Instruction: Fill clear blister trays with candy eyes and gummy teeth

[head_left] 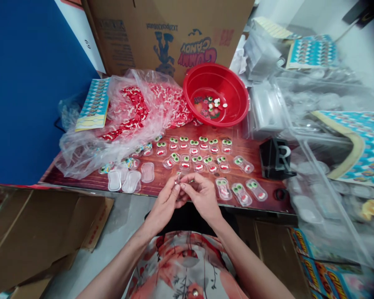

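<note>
Fingers (pixel 199 178) curled and thumb tips close together, our left hand (pixel 167 197) and right hand (pixel 203 196) meet on our side of the red bowl (pixel 233 85), pinching a small, mostly hidden piece (pixel 179 182).

- Bowl (pixel 237 91): bright red
- Candy eyes (pixel 235 189): green, black and white
- Candy mouths (pixel 198 167): red and white
- Table (pixel 249 145): reddish brown, wood lines
- Big panel (pixel 25 91): plain blue

A wooden table (pixel 243 146) is backed by a large box (pixel 134 37) and flanked at the left by a blue panel (pixel 28 91), while a grey floor (pixel 116 224) is seen below, partly covered by cardboard (pixel 40 228) at lower left, and a pale wall (pixel 364 62) is softly lit at upper right.
</note>
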{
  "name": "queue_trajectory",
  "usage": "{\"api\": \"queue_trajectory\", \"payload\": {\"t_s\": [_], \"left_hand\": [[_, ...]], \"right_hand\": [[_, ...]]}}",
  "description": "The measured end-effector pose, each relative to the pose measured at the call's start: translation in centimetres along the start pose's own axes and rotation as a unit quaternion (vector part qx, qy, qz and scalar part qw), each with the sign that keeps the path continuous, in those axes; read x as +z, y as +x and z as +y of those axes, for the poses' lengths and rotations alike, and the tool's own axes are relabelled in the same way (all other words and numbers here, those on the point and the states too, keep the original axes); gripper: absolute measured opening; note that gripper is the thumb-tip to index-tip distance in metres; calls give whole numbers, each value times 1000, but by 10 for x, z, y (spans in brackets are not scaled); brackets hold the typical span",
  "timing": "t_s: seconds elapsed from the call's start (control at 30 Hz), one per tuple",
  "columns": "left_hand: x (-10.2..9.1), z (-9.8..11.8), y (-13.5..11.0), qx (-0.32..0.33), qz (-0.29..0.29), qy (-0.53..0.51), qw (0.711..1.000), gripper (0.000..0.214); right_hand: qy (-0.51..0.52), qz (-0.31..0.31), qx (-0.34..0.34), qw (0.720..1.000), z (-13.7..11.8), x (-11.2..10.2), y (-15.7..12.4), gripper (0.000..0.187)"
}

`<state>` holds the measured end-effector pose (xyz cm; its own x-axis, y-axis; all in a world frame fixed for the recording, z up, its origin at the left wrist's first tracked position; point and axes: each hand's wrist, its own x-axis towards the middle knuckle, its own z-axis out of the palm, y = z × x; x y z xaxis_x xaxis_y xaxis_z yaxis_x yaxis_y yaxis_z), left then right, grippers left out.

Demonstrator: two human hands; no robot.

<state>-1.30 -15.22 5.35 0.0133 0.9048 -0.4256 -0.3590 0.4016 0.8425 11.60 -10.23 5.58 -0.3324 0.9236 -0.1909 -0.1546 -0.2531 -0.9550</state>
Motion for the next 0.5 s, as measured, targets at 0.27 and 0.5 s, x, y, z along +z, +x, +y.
{"api": "queue_trajectory", "payload": {"t_s": [0.27, 0.5], "left_hand": [[-2, 8, 5, 49, 64, 97, 992, 38], [-12, 20, 9, 43, 24, 122, 991, 31]], "right_hand": [[-28, 25, -7, 999, 11, 0, 0, 15], [-78, 18, -23, 996, 16, -3, -2, 12]]}}
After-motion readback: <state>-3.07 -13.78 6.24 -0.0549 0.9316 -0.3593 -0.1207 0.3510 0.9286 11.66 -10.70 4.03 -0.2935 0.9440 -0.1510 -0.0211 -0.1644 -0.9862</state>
